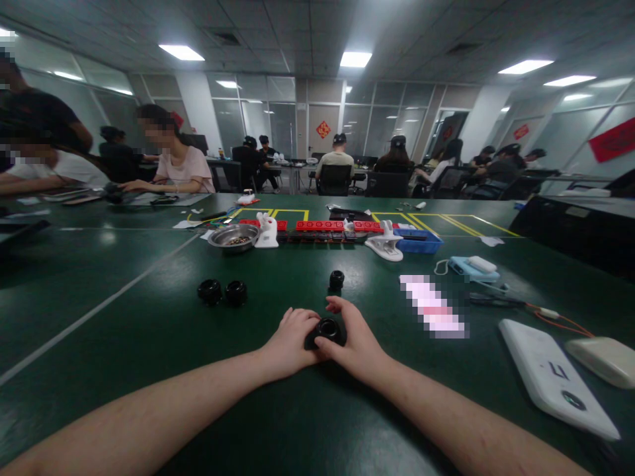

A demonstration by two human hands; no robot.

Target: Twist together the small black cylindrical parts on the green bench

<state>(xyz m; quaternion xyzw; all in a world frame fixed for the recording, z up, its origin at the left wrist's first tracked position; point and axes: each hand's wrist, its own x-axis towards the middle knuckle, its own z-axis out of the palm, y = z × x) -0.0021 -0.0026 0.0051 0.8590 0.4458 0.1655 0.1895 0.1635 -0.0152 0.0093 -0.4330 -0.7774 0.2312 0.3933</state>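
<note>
Between my two hands, on the green table, is a glossy black round part (328, 328) with a hole in its top. My left hand (294, 337) curls against its left side, the fingers partly behind it. My right hand (358, 337) grips it from the right, thumb across the near side and forefinger bent beyond it. A similar black part (337, 280) stands just past my hands. Two more, a black round part (209, 291) and its neighbour (235, 293), sit side by side to the left.
Farther back are a metal bowl (233, 239) with small pieces, red strips (327, 226), white clip stands (385, 246) and a blue tray (421, 242). On the right lie a pixelated pink item (432, 307), cables and a white power bank (558, 377). People sit beyond.
</note>
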